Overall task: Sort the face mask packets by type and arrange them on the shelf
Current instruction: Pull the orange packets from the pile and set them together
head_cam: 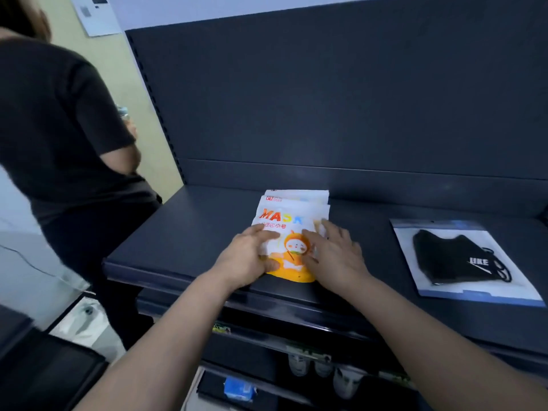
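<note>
I record one dark, matte shelf board [192,232], and I see two items lying flat on it. A stack of white-and-orange packets printed "MASK" [292,210] sits about mid-board, slightly fanned, its near end close to the front edge. Well to the right of that stack and not touching it lies a clear packet holding a black mask [462,259], set askew.

At centre frame you have glossy printed plastic packets [292,212] on a smooth, matt dark shelf [207,232] that looks like painted metal. At right, a black cloth mask [450,256] lies inside a shiny clear plastic sleeve [504,295].
</note>
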Motion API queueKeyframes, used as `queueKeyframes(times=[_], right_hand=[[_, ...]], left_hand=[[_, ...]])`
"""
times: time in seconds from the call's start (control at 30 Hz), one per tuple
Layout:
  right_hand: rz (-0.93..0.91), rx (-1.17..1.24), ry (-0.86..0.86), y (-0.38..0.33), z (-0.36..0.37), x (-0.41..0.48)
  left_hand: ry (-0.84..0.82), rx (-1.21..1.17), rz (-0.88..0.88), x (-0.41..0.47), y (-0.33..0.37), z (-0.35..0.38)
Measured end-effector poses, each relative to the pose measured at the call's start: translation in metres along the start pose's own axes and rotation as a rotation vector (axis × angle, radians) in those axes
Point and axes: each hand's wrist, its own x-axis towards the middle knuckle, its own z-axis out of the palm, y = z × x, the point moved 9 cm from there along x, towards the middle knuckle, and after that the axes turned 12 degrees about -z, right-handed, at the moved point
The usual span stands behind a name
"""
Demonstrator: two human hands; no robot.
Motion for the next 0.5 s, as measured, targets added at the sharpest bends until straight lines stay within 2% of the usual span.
queueKeyframes(times=[0.2, 0.5], right_hand=[[-0.084, -0.158, 0.073, -0.001, -0.028, -0.002], [0.037, -0.253, 0.027, 0.064, -0.055, -0.052]], left_hand=[[0.154, 0.043, 0.079, -0.005, 0.038, -0.018], [0.117, 0.111, 0.245, -0.015, 0.131, 0.022]])
